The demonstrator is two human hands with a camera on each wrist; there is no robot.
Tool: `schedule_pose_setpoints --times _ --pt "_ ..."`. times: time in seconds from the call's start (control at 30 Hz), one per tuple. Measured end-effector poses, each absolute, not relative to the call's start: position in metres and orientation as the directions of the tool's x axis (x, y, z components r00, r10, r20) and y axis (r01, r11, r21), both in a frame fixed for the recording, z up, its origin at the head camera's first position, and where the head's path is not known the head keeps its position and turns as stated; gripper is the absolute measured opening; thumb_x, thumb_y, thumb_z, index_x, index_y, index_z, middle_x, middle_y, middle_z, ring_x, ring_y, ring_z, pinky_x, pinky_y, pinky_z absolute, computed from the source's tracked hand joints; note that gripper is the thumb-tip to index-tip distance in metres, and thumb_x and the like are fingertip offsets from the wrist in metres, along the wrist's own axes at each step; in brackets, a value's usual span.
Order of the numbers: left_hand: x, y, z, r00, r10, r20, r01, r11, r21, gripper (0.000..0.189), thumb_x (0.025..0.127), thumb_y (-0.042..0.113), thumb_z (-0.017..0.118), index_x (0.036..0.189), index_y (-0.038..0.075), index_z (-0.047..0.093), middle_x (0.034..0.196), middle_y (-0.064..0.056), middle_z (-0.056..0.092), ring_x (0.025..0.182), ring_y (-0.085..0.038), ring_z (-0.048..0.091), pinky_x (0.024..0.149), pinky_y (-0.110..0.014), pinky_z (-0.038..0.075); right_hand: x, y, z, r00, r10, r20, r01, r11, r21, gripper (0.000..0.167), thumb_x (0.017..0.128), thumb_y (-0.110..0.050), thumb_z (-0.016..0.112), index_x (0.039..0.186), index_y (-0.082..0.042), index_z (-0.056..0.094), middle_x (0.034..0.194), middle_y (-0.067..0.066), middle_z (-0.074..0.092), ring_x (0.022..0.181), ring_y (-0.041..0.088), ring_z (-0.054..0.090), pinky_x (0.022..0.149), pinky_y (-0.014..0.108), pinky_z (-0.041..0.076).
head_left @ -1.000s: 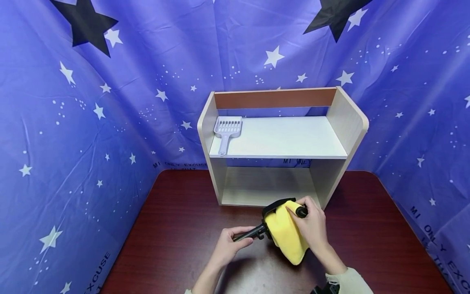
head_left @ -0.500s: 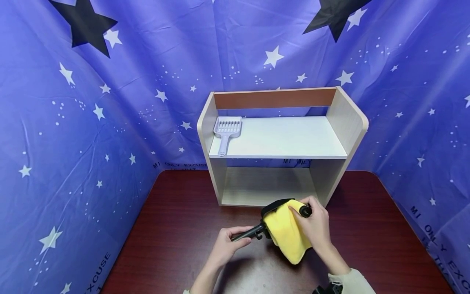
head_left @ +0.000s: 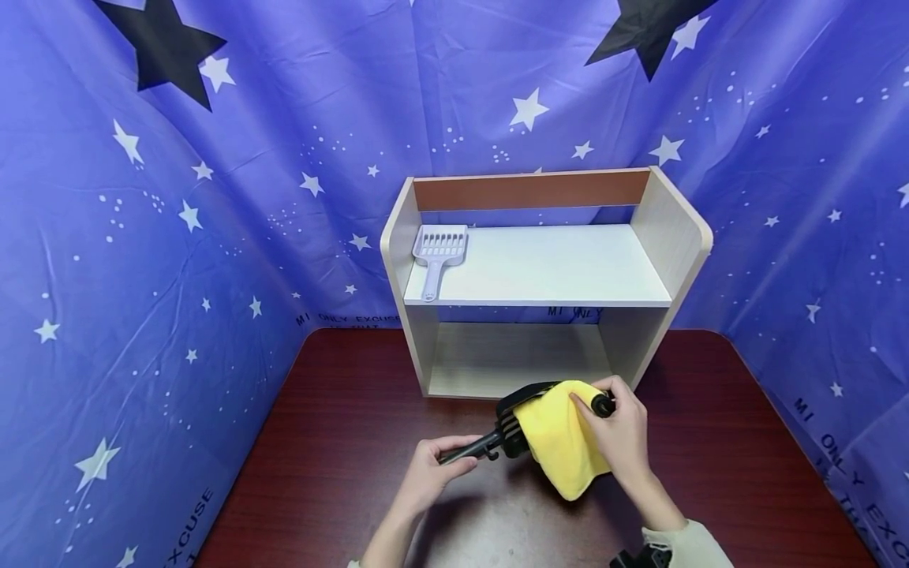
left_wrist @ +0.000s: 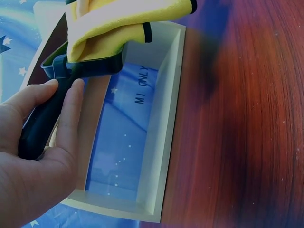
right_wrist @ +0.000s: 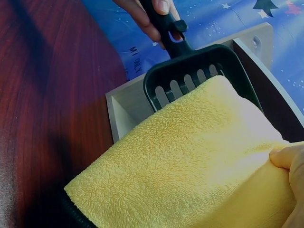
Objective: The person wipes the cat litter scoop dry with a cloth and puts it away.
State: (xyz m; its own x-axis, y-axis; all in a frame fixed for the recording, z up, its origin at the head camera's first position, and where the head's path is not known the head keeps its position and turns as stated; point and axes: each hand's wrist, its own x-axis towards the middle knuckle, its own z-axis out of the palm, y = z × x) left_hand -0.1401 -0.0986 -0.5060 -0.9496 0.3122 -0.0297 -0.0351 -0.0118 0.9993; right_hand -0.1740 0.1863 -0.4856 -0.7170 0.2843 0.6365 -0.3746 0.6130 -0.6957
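Just in front of the shelf unit (head_left: pixel 675 237), over the table (head_left: pixel 327 457), both hands are at work on a black slotted scoop (right_wrist: pixel 194 59). And the left hand (head_left: pixel 429 473) has the handle, thumb on one side and fingers on the other, a firm hold out before the shelf unit's lower left part. The scoop's pan points away to the right, across the front of the shelf unit's lower compartment.

Over that pan goes the yellow cloth (head_left: pixel 564 442), draped across most of it, the slots nearest the handle peeking out in the right wrist view! Its dark-edged tip hangs down on the side away from the shelf unit. The right hand (head_left: pixel 625 430), in front of the shelf unit's lower right corner, has a pinch of that cloth, thumb pressed into the fabric. A dark round end pokes out beside those fingers; whether it is cloth edging or something else, I cannot tell.

Up on the shelf unit's white upper board, hard by the left side panel, lies a pale lavender scoop (head_left: pixel 440 252), slotted end to the back, handle towards the front edge. And behind the shelf unit and round both its sides hangs the blue curtain (head_left: pixel 234 276), scattered with stars!
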Motion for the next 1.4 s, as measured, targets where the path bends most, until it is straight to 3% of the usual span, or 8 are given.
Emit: schedule_pose_setpoints --times 0.1,0.33,0.5,0.6,0.7,0.87,1.13,1.4 --pt "-0.14 -0.101 -0.506 -0.95 0.31 -0.037 -0.043 -0.014 0.999 0.037 0.087 -0.002 0.069 0.122 -0.011 0.064 0.112 -0.036 0.067 0.088 -0.003 0.07 0.079 -0.015 0.056 -0.174 0.189 -0.485 -0.734 0.3 0.609 -0.355 0.595 -0.721 0.031 0.067 0.004 0.088 0.082 -0.003 0.062 0.074 0.006 0.065 0.07 -0.009 0.049 0.062 0.006 0.039" --pt "-0.141 -0.102 -0.505 -0.961 0.273 -0.042 -0.042 0.007 0.999 0.037 0.085 0.0 0.071 0.121 -0.009 0.066 0.11 -0.033 0.069 0.083 0.0 0.067 0.075 -0.014 0.054 -0.173 0.189 -0.482 -0.799 0.311 0.515 -0.349 0.458 -0.818 0.025 0.071 0.005 0.085 0.085 -0.004 0.066 0.079 -0.018 0.065 0.074 -0.009 0.059 0.066 0.004 0.045" --pt "-0.143 -0.1 -0.507 -0.962 0.272 -0.032 -0.032 0.002 0.999 0.036 0.087 0.0 0.07 0.121 -0.008 0.066 0.11 -0.034 0.069 0.084 0.0 0.068 0.077 -0.014 0.055 -0.171 0.18 -0.476 -0.812 0.297 0.502 -0.397 0.349 -0.849 0.025 0.072 0.012 0.081 0.088 0.0 0.066 0.084 -0.024 0.065 0.079 -0.009 0.062 0.07 0.004 0.048" --pt "-0.142 -0.096 -0.506 -0.956 0.293 -0.022 -0.029 -0.017 0.999 0.037 0.087 -0.001 0.07 0.122 -0.01 0.065 0.111 -0.035 0.067 0.087 -0.002 0.07 0.079 -0.014 0.056 -0.172 0.174 -0.477 -0.797 0.277 0.537 -0.44 0.344 -0.83 0.027 0.07 0.017 0.079 0.088 0.004 0.065 0.085 -0.02 0.068 0.08 -0.01 0.062 0.071 0.004 0.049" --pt "-0.141 -0.092 -0.505 -0.951 0.31 -0.019 -0.032 -0.035 0.999 0.038 0.087 -0.001 0.07 0.123 -0.01 0.064 0.112 -0.036 0.067 0.091 -0.004 0.071 0.08 -0.015 0.056 -0.173 0.169 -0.48 -0.77 0.268 0.579 -0.469 0.377 -0.799 0.028 0.068 0.018 0.08 0.086 0.005 0.064 0.083 -0.007 0.071 0.08 -0.011 0.061 0.071 0.003 0.048" --pt "-0.14 -0.089 -0.504 -0.951 0.306 -0.033 -0.046 -0.034 0.998 0.037 0.086 -0.005 0.068 0.122 -0.01 0.065 0.113 -0.035 0.067 0.089 -0.003 0.071 0.08 -0.015 0.056 -0.174 0.166 -0.484 -0.738 0.269 0.618 -0.451 0.484 -0.749 0.029 0.067 0.011 0.085 0.083 0.001 0.062 0.077 0.008 0.067 0.078 -0.011 0.055 0.071 0.003 0.043" --pt "-0.14 -0.089 -0.503 -0.952 0.303 -0.033 -0.045 -0.033 0.998 0.036 0.086 -0.006 0.068 0.122 -0.01 0.065 0.112 -0.035 0.067 0.088 -0.002 0.071 0.079 -0.015 0.056 -0.178 0.174 -0.489 -0.704 0.238 0.669 -0.437 0.598 -0.672 0.034 0.065 0.007 0.088 0.081 -0.002 0.06 0.075 0.006 0.064 0.073 -0.006 0.048 0.063 0.01 0.038" --pt "-0.142 -0.092 -0.503 -0.951 0.309 -0.027 -0.034 -0.016 0.999 0.037 0.085 -0.001 0.071 0.121 -0.009 0.066 0.114 -0.032 0.068 0.092 -0.007 0.07 0.079 -0.014 0.055 -0.177 0.178 -0.489 -0.721 0.255 0.644 -0.411 0.591 -0.694 0.033 0.066 0.006 0.088 0.081 -0.001 0.06 0.074 0.006 0.063 0.07 -0.005 0.047 0.061 0.009 0.037"
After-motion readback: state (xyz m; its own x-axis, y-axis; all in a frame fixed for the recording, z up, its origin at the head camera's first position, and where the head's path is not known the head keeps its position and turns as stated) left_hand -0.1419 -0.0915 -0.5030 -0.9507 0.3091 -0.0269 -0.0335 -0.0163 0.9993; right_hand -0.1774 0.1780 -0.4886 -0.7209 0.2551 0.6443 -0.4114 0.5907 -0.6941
